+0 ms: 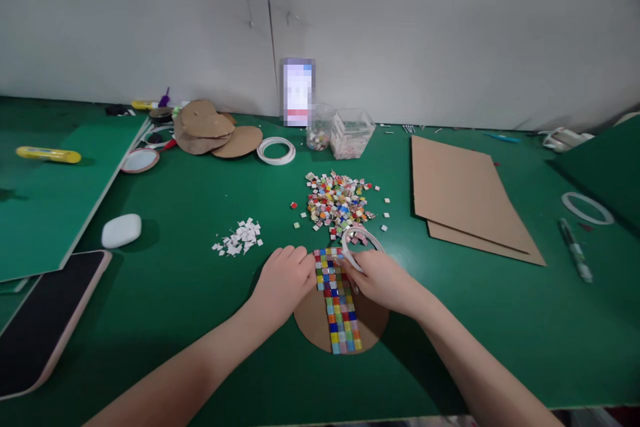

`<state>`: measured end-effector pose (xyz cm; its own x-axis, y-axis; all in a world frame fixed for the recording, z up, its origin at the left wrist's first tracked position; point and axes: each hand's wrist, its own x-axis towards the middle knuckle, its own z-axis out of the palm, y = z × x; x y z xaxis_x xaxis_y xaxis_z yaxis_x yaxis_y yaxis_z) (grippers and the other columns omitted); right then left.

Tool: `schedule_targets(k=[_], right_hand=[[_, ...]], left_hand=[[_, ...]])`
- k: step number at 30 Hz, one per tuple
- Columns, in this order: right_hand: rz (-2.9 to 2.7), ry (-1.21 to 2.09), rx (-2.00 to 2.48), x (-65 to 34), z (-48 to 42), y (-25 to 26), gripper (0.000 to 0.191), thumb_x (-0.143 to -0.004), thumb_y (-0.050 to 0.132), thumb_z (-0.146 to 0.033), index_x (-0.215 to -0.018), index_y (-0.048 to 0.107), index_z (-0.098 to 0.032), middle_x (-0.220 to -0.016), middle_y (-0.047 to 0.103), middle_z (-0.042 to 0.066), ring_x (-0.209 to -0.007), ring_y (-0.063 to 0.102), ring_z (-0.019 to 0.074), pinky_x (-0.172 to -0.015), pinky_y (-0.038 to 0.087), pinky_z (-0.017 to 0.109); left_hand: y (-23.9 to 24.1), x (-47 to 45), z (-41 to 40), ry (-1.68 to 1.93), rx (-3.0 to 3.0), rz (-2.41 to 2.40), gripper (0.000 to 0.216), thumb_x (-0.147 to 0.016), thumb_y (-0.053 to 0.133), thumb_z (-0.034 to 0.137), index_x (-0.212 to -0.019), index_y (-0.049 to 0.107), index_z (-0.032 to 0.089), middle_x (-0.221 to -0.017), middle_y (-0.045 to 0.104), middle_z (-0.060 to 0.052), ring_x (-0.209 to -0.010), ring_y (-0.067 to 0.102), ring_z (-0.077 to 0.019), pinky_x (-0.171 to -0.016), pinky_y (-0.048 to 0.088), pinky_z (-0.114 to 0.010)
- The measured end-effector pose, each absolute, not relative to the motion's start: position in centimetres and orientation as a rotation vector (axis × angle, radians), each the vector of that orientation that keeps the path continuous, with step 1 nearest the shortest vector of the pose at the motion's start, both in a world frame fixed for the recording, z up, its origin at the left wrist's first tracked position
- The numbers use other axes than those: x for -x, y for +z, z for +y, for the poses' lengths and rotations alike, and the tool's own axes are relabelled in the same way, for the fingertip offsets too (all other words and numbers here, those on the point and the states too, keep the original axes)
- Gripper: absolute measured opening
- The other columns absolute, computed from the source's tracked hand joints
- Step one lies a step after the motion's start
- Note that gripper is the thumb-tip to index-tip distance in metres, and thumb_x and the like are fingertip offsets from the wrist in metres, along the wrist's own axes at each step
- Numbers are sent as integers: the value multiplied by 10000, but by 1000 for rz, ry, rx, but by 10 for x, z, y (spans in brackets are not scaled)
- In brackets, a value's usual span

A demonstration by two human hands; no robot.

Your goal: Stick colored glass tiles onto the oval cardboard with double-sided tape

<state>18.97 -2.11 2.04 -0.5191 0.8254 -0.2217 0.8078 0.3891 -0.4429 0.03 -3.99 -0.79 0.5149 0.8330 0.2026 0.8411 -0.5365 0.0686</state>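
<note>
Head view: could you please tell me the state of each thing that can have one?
Disc, partly tiled, one strip across it.
Tape, held in right hand.
Left hand, open, resting on disc.
Phone, screen dark.
Tub, open, lidless.
Tiles, loose heap.

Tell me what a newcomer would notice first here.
A bright strip of mosaic tiles runs down the cardboard disc at bottom centre, between the left hand and right hand. Behind it lies a loose pile of colourful tiles; the right hand holds a white tape ring.
</note>
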Motion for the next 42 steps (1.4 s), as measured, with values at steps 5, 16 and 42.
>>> schedule_targets(k=[5,16,42], right_hand=[[-2591,808,1509,-189,-20,19,387,-935,273,-314,-652,498,-173,-506,498,-9,-420,406,113,-434,228,232],[-2570,753,1528,-184,-18,17,439,-935,269,-322,-610,516,-161,-544,552,23,-442,457,109,-444,258,230],[-2381,767,1686,-198,-28,40,411,-934,264,-345,-703,554,-168,-613,622,58,-541,593,177,-459,338,245]], left_hand=[[-10,0,-39,-324,2697,-1494,208,-789,430,109,-610,518,168,-586,488,-7,-567,452,-156,-520,261,-280],[-9,-1,-40,-248,2627,-1533,203,-798,442,121,-626,538,172,-606,516,-10,-602,470,-156,-553,284,-282],[2,4,-41,-359,2760,-1701,288,-846,357,173,-575,454,174,-591,430,8,-577,418,-130,-531,299,-250]])
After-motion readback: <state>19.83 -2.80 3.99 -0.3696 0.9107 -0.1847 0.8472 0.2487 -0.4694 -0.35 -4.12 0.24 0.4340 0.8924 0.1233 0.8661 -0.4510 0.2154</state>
